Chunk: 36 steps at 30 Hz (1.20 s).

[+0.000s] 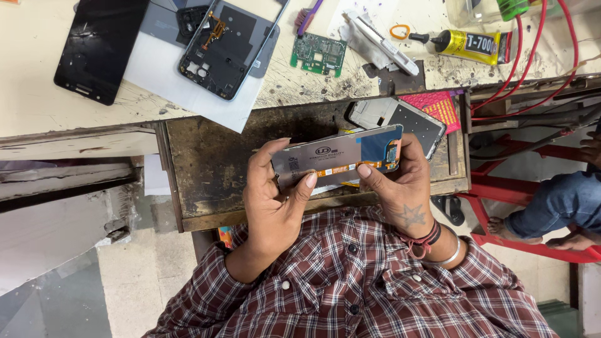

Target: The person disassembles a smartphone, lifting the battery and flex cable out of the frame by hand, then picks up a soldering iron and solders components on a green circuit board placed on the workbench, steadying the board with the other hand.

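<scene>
I hold a phone display panel (pixel 338 155), its silvery back with an orange flex strip facing me, over an open wooden drawer (pixel 206 156). My left hand (pixel 272 197) grips its left end, thumb laid across the lower edge. My right hand (pixel 400 181) grips the right end, thumb pressing near the flex strip and the blue patch.
On the worn workbench (pixel 56 116) lie a black phone screen (pixel 100 47), an opened phone frame (pixel 225 47) on white paper, a green circuit board (pixel 318 53), a glue tube (pixel 472 45) and red cables (pixel 532 56). Another phone frame (pixel 400 119) lies in the drawer. A seated person's leg (pixel 557 206) is at right.
</scene>
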Each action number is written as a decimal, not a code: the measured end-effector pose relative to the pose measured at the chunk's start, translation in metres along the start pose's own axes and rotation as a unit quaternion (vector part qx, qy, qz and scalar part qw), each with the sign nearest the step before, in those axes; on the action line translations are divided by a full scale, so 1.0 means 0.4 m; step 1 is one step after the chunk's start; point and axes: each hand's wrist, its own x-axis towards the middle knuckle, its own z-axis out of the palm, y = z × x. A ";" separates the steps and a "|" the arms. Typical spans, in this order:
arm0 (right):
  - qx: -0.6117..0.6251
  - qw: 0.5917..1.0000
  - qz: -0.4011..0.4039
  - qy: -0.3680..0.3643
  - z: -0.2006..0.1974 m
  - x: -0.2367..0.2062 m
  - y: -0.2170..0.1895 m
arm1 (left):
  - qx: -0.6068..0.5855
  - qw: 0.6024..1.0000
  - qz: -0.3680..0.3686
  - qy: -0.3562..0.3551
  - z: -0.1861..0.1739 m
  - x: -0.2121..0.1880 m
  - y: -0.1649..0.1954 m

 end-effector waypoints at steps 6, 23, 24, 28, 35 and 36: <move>0.011 1.000 -0.002 0.005 -0.002 0.002 0.005 | -0.008 1.000 -0.003 -0.001 0.001 0.000 0.003; 0.024 1.000 0.007 0.013 -0.010 -0.003 0.015 | -0.010 1.000 -0.013 -0.002 0.007 -0.003 -0.006; 0.027 1.000 0.008 0.009 -0.010 -0.004 0.015 | -0.013 1.000 -0.015 -0.003 0.008 -0.004 -0.007; 0.049 0.999 0.022 -0.004 -0.008 -0.003 0.009 | -0.013 1.000 -0.017 -0.004 0.010 -0.004 -0.009; 0.046 0.999 0.022 0.005 -0.003 -0.005 -0.001 | -0.029 0.999 -0.021 -0.016 0.013 0.001 -0.006; 0.051 0.998 0.023 0.010 -0.002 -0.005 -0.001 | -0.033 0.999 -0.023 -0.017 0.013 0.001 -0.005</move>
